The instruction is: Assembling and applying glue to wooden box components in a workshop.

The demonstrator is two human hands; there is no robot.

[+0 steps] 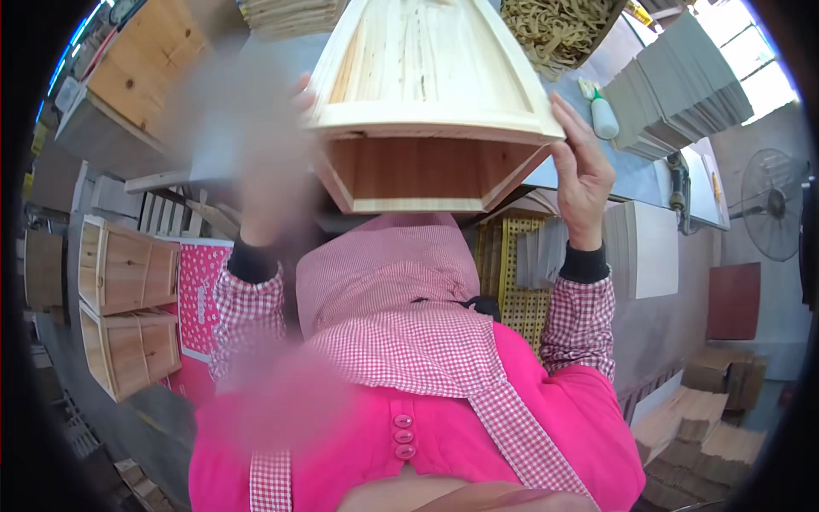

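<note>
A pale wooden box (pixel 439 77) is held up in front of my chest, one open side tilted toward me. Its inside and framed outer panel both show. My right hand (pixel 584 166) grips the right edge, with the thumb near the lower corner and the fingers along the side. On the opposite edge is my left hand (pixel 281 166), largely hidden by a blurred patch over the picture. Its fingertips show against the box's left side.
Beyond the box lies a blue-grey worktable (pixel 567 85) with a glue bottle (pixel 604 118) and stacked boards (pixel 678 85). A carton of curly strips (pixel 554 34) stands at the back. Left are two wooden boxes (pixel 132 264); right, a fan (pixel 775 203).
</note>
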